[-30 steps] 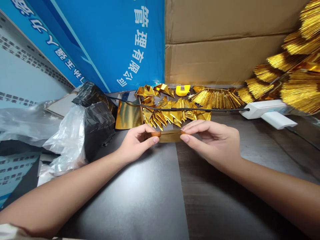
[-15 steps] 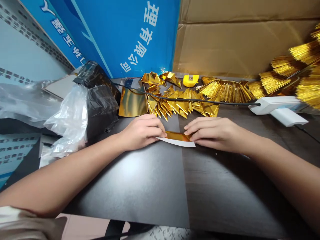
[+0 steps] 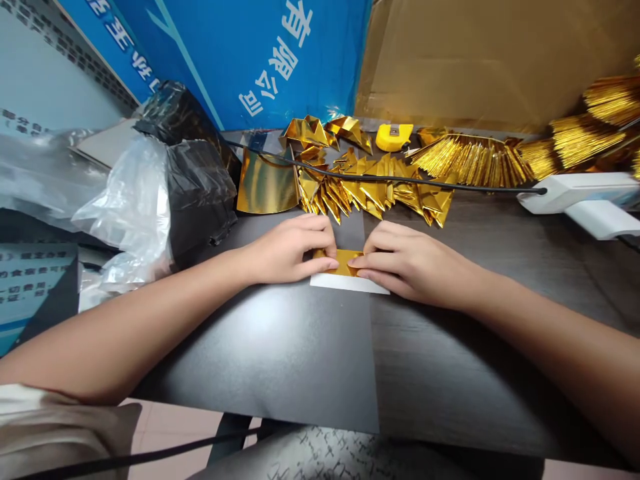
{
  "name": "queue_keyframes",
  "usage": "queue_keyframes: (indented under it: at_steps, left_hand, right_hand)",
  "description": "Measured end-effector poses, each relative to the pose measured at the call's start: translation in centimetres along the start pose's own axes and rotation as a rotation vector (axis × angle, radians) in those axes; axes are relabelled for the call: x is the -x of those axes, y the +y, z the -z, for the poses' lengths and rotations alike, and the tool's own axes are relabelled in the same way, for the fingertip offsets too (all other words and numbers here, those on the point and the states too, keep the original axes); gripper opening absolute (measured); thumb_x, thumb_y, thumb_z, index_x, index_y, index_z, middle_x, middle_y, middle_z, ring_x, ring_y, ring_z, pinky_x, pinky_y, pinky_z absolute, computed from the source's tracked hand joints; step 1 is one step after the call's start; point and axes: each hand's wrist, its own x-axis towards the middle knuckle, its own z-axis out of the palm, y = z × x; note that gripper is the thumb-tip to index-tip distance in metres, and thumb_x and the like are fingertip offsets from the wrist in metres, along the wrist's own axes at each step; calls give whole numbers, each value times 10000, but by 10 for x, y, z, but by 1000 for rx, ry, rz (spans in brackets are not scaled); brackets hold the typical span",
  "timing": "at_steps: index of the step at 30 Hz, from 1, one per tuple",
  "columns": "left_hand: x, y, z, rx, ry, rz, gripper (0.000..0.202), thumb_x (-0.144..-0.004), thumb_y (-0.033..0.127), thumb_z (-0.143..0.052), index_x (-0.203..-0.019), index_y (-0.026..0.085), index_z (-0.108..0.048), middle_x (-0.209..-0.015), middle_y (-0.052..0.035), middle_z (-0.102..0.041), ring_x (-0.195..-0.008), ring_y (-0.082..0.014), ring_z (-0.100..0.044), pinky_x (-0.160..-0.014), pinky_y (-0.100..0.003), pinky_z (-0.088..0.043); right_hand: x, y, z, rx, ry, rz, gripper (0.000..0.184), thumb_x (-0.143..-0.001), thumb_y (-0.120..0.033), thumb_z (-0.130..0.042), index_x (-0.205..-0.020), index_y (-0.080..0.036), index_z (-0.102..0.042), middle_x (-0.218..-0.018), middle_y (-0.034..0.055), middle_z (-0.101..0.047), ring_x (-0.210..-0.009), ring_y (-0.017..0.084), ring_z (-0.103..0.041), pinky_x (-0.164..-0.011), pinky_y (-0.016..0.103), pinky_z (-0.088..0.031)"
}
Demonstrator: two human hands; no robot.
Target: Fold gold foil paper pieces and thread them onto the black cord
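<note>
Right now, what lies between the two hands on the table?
In the head view, a folded gold foil sheet with its white underside showing lies between the left hand and right hand; both press it.

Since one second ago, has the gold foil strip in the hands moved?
Yes. The gold foil strip was held up just in front of the row of folded gold pieces; now it lies pressed on the table, white underside showing, farther from that row.
</note>
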Motion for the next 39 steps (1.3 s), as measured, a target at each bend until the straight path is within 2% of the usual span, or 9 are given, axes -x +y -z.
queue_keyframes:
  at_steps: [4, 7, 13, 20, 23, 25, 28, 32, 39]
  left_hand:
    - [-1, 8, 0, -117, -28, 198, 218, -907, 349, -687, -1004, 161, -634, -933, -51, -634, -885, -193, -565, -788, -293, -402]
    - [-4, 16, 2, -162, -59, 368, 261, -862, 373, -736, -983, 167, -632, -876, -34, -622, -834, -194, -554, -737, -294, -369]
    - [-8, 27, 2, -180, -87, 484, 238, -808, 348, -784, -870, 170, -640, -882, -40, -607, -883, -217, -552, -735, -300, -355]
    - [-5, 30, -3, -97, -33, 438, 138, -869, 202, -666, -999, 173, -631, -806, -1, -640, -749, -160, -567, -687, -281, -360]
    - [-4, 32, -3, -108, -59, 459, 39, -882, 212, -646, -888, 186, -675, -746, -2, -643, -711, -160, -556, -656, -283, -331]
    - [-4, 34, -2, -127, -70, 458, 95, -901, 244, -633, -840, 185, -677, -746, -15, -643, -711, -167, -554, -651, -287, -323]
    - [-4, 39, -1, -156, -66, 428, 121, -911, 278, -636, -857, 172, -662, -805, -31, -650, -758, -181, -568, -679, -296, -346]
    - [-2, 47, -3, -140, -67, 437, 28, -889, 194, -643, -902, 170, -650, -836, -13, -680, -758, -168, -585, -684, -287, -363]
    - [22, 54, -16, -111, 131, 357, 123, -925, 174, -622, -1013, 178, -708, -915, -14, -703, -776, -130, -620, -702, -251, -448]
  right_hand:
    - [-1, -1, -1, -144, -75, -43, 267, -1055, -237, -449, -1084, -139, -696, -1046, 110, -605, -974, 191, -554, -847, 327, -495]
    - [-4, -3, 1, -223, -118, -73, 275, -1034, -184, -427, -1158, -150, -670, -1080, 108, -596, -985, 183, -572, -870, 327, -507]
    - [-8, -9, -4, -285, -52, -122, 267, -1052, -260, -473, -1077, -156, -717, -956, 76, -614, -840, 144, -599, -764, 272, -494]
    - [-6, -18, -8, -236, -35, -179, 228, -1013, -265, -566, -1124, -157, -734, -859, 50, -608, -709, 119, -559, -647, 234, -443]
    - [-5, -20, -9, -230, -16, -179, 226, -1014, -270, -563, -1074, -165, -755, -880, 56, -612, -729, 121, -572, -666, 240, -454]
    - [-5, -21, -10, -227, 1, -185, 218, -1009, -251, -568, -1065, -168, -761, -887, 55, -610, -731, 117, -576, -667, 242, -453]
    - [-4, -22, -12, -213, 22, -183, 218, -1013, -242, -561, -1006, -159, -763, -886, 58, -603, -725, 114, -568, -663, 242, -445]
    - [-4, -23, -13, -200, 22, -180, 227, -1023, -240, -544, -984, -149, -749, -894, 62, -596, -735, 117, -570, -670, 240, -445]
    - [-3, -27, -13, -212, -4, -230, 201, -1017, -228, -550, -1052, -154, -734, -931, 68, -623, -790, 141, -604, -742, 264, -469]
